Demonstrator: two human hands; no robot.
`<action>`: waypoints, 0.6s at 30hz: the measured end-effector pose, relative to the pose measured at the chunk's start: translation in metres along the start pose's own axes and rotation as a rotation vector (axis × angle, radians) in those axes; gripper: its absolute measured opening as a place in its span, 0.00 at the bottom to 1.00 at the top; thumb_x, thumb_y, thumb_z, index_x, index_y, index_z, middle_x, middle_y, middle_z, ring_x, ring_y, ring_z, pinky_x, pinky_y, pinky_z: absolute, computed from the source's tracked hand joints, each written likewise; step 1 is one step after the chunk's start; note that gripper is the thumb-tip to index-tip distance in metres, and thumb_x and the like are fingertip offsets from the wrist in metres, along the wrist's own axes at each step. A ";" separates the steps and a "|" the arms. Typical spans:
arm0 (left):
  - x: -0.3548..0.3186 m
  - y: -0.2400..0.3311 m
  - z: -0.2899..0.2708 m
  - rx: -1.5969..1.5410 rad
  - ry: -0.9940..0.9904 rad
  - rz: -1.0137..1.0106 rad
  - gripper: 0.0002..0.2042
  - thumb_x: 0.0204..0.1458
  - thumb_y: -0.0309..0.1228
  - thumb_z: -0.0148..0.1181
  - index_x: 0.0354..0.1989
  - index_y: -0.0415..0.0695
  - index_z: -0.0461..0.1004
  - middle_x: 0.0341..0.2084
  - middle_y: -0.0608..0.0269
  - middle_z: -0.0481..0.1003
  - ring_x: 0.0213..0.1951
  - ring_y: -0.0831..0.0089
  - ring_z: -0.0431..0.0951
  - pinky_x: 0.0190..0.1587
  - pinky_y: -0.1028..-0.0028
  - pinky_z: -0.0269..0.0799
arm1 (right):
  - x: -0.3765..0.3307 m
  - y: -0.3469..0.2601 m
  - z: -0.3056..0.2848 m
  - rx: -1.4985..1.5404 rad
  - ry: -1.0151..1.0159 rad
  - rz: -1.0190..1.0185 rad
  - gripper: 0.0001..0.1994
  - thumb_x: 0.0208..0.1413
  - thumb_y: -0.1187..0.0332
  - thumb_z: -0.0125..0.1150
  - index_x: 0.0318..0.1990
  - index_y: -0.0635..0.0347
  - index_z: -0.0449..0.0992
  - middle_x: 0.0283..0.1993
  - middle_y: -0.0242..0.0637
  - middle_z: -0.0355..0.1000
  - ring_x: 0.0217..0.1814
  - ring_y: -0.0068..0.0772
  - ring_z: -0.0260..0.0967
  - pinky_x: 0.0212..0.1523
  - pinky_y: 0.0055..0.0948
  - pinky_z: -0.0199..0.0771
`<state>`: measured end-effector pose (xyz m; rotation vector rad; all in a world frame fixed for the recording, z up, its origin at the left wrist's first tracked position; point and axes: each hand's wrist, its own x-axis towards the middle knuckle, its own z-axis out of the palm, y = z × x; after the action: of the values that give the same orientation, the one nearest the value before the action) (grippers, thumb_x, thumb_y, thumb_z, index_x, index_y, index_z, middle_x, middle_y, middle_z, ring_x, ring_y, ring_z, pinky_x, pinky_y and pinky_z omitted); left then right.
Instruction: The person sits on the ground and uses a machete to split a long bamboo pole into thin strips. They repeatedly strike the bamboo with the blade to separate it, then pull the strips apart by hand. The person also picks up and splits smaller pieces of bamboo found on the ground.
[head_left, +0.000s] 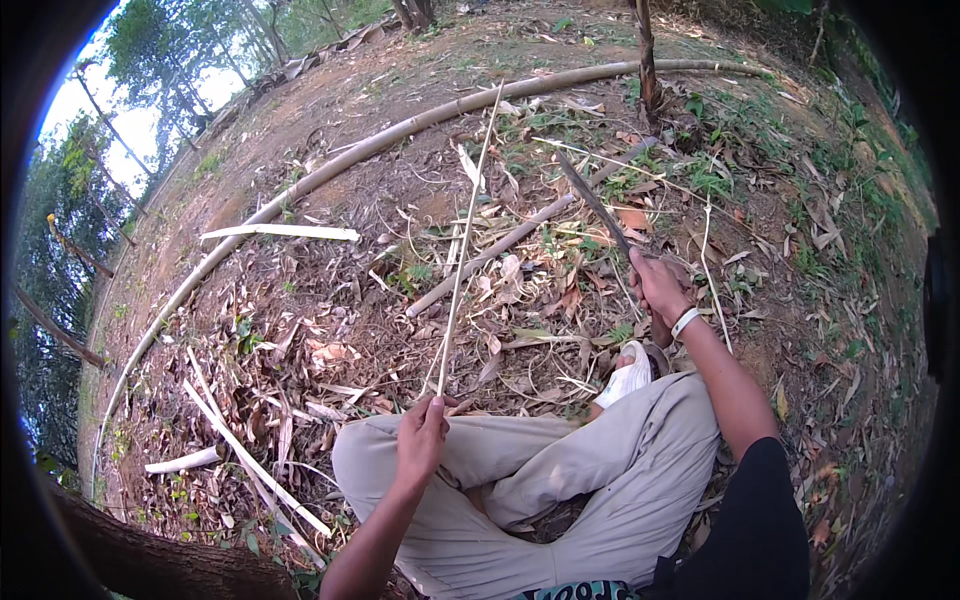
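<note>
Just above my left knee, my left hand is closed on the lower end of a thin bamboo strip. The pale strip slants up and away, its far tip lying across the long bamboo pole in the picture. Out to the right, my right hand grips the handle of a machete. Its dark blade points up and to the left, apart from the strip. A white band circles my right wrist. Below that hand, a foot in a white sandal shows beside my crossed legs.
A long bamboo pole curves across the ground ahead. A shorter dark pole lies nearer. Split bamboo pieces rest at the left, with another piece ahead. A thin trunk rises ahead right; a thick log fills the lower left.
</note>
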<state>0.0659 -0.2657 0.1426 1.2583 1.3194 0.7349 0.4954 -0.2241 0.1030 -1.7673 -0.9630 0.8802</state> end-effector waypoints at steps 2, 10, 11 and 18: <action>0.040 0.012 0.028 -0.181 -0.127 -0.084 0.15 0.65 0.37 0.45 0.36 0.39 0.73 0.15 0.77 0.57 0.15 0.87 0.53 0.17 0.82 0.49 | -0.008 -0.014 0.001 -0.346 0.034 -0.235 0.26 0.62 0.44 0.48 0.26 0.60 0.74 0.16 0.40 0.68 0.20 0.40 0.69 0.25 0.38 0.67; 0.064 -0.006 0.062 -0.943 -0.265 -0.429 0.10 0.65 0.33 0.43 0.37 0.41 0.67 0.15 0.72 0.59 0.13 0.85 0.54 0.13 0.84 0.49 | -0.077 -0.072 0.102 -0.715 -0.216 -0.695 0.20 0.62 0.50 0.50 0.30 0.59 0.72 0.24 0.46 0.71 0.26 0.53 0.71 0.29 0.46 0.68; 0.061 -0.006 0.064 -0.943 -0.254 -0.437 0.11 0.66 0.36 0.40 0.36 0.42 0.65 0.14 0.73 0.58 0.12 0.85 0.54 0.11 0.84 0.49 | -0.082 -0.066 0.110 -0.715 -0.253 -0.712 0.20 0.61 0.50 0.50 0.31 0.59 0.72 0.24 0.46 0.71 0.26 0.53 0.71 0.29 0.47 0.68; 0.055 -0.018 0.078 -1.004 -0.252 -0.501 0.16 0.66 0.40 0.42 0.28 0.44 0.65 0.11 0.71 0.59 0.08 0.82 0.55 0.08 0.81 0.51 | -0.110 -0.049 0.133 -0.771 -0.322 -0.871 0.21 0.58 0.46 0.54 0.27 0.56 0.71 0.21 0.40 0.70 0.21 0.44 0.71 0.21 0.40 0.67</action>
<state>0.1451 -0.2374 0.0952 0.1854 0.8002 0.6962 0.3204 -0.2583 0.1217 -1.5106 -2.2703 0.2083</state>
